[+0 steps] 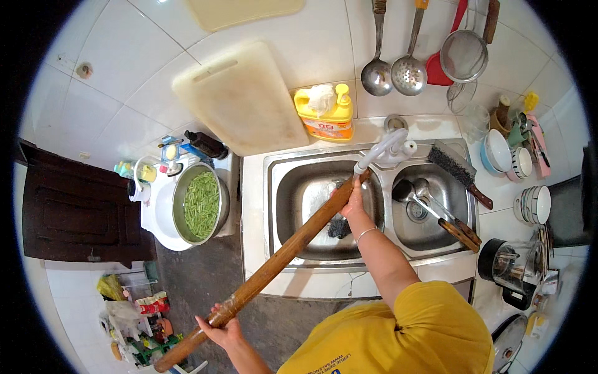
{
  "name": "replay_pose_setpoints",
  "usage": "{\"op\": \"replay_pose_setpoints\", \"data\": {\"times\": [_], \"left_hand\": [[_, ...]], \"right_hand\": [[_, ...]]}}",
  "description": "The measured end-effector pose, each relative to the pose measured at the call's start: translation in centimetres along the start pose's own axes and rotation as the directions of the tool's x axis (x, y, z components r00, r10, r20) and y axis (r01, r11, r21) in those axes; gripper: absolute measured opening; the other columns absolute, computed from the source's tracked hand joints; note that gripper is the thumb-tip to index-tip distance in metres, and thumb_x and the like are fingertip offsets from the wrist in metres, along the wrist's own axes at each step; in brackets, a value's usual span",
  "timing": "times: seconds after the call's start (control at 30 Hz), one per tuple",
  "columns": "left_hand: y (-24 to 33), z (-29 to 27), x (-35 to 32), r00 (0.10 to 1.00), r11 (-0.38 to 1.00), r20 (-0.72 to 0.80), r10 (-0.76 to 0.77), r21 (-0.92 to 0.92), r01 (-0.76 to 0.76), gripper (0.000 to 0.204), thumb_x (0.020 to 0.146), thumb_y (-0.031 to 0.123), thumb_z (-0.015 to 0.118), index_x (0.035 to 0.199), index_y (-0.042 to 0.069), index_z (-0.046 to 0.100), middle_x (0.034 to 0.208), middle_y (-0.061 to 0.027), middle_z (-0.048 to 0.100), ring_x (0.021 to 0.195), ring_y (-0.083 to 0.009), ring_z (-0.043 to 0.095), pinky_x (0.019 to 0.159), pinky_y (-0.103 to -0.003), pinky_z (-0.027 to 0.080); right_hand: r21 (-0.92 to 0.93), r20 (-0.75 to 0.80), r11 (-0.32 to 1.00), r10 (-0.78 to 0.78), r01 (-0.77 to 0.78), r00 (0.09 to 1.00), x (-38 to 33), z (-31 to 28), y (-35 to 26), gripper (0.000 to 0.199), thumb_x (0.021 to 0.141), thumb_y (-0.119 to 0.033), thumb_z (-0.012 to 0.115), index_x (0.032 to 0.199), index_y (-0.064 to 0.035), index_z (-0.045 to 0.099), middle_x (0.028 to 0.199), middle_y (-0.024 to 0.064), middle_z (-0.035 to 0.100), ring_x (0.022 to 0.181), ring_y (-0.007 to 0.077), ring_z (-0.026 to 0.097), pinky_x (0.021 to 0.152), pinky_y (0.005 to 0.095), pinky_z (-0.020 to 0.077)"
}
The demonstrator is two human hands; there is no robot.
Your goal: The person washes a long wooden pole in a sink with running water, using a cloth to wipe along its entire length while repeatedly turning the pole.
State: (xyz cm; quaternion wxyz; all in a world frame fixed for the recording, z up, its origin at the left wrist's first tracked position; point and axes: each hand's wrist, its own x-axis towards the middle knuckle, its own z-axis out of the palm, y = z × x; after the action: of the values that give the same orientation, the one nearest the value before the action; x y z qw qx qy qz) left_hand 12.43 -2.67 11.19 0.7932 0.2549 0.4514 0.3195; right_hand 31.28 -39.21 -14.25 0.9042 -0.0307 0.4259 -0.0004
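Note:
A long, thick wooden rolling pin (268, 271) slants across the view, from the lower left up to the faucet (383, 149). My left hand (224, 330) is closed round its lower part, out past the counter's front edge. Near the upper end my right hand (354, 201) grips it, over the larger left basin of the steel double sink (272, 212). The pin's top end lies close under the faucet spout; whether they touch I cannot tell. Its surface looks shiny and wet near my left hand. Partly hidden behind pin and hand, a dark scrubber or cloth (339, 229) lies in the left basin.
The right basin holds ladles (430, 202) with wooden handles; a wire brush (458, 168) rests across its edge. A pot of cut green beans (200, 206) stands at left. A cutting board (243, 100), a yellow jug (325, 115), bowls (496, 151) and a blender (514, 268) surround the sink.

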Motion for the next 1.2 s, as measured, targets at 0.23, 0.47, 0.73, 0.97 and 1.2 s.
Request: {"op": "replay_pose_setpoints", "data": {"times": [0.23,0.47,0.73,0.97,1.2], "left_hand": [[0.4,-1.3,-0.5,0.885,0.986,0.450,0.118,-0.161,-0.050,0.047,0.085,0.050,0.061,0.079,0.004,0.054,0.079,-0.0094,0.056,0.081,-0.0271,0.057,0.091,-0.046,0.044],[0.7,-0.6,-1.9,0.806,0.975,0.551,0.215,-0.163,-0.148,0.050,0.081,0.053,0.064,0.084,0.004,0.057,0.080,-0.0085,0.057,0.084,-0.0270,0.059,0.091,-0.045,0.046],[3.0,0.1,-0.2,0.809,0.956,0.508,0.295,-0.156,-0.250,0.045,0.083,0.049,0.062,0.079,0.005,0.054,0.075,-0.0068,0.052,0.077,-0.0249,0.054,0.083,-0.041,0.046],[6.7,-0.8,0.7,0.872,0.963,0.410,0.267,-0.073,-0.260,0.045,0.085,0.051,0.057,0.082,0.006,0.046,0.075,-0.0067,0.051,0.076,-0.0243,0.052,0.082,-0.040,0.045],[5.0,-3.8,3.0,0.948,0.957,0.135,0.288,-0.075,-0.280,0.050,0.085,0.053,0.056,0.073,0.004,0.051,0.071,-0.0093,0.053,0.075,-0.0271,0.055,0.080,-0.043,0.048]], "right_hand": [[-0.414,-0.034,0.888,-0.234,0.199,0.972,7.4,-0.5,-6.4,0.035,0.078,-0.037,0.069,0.092,-0.0083,0.055,0.082,0.0077,0.059,0.076,0.0278,0.060,0.068,0.0438,0.0504],[-0.921,0.334,-0.132,-0.752,0.367,0.568,6.7,-4.3,-6.9,0.061,0.077,-0.046,0.060,0.100,0.0106,0.058,0.097,0.0304,0.062,0.093,0.0449,0.059,0.082,0.0475,0.0445],[-0.907,0.349,-0.006,-0.575,0.422,0.740,12.4,-8.0,-7.6,0.031,0.084,-0.033,0.060,0.105,-0.0102,0.059,0.084,0.0046,0.062,0.076,0.0315,0.062,0.068,0.0462,0.0502],[-0.474,0.105,0.790,0.489,-0.389,0.866,2.0,-2.9,-7.2,0.051,0.085,-0.041,0.062,0.114,-0.0001,0.049,0.115,0.0144,0.057,0.104,0.0350,0.058,0.093,0.0531,0.0449],[-0.223,0.198,0.966,0.178,-0.132,0.964,5.5,-2.6,-4.6,0.037,0.088,-0.024,0.045,0.116,-0.0018,0.050,0.110,0.0177,0.060,0.102,0.0350,0.058,0.094,0.0498,0.0448]]}}
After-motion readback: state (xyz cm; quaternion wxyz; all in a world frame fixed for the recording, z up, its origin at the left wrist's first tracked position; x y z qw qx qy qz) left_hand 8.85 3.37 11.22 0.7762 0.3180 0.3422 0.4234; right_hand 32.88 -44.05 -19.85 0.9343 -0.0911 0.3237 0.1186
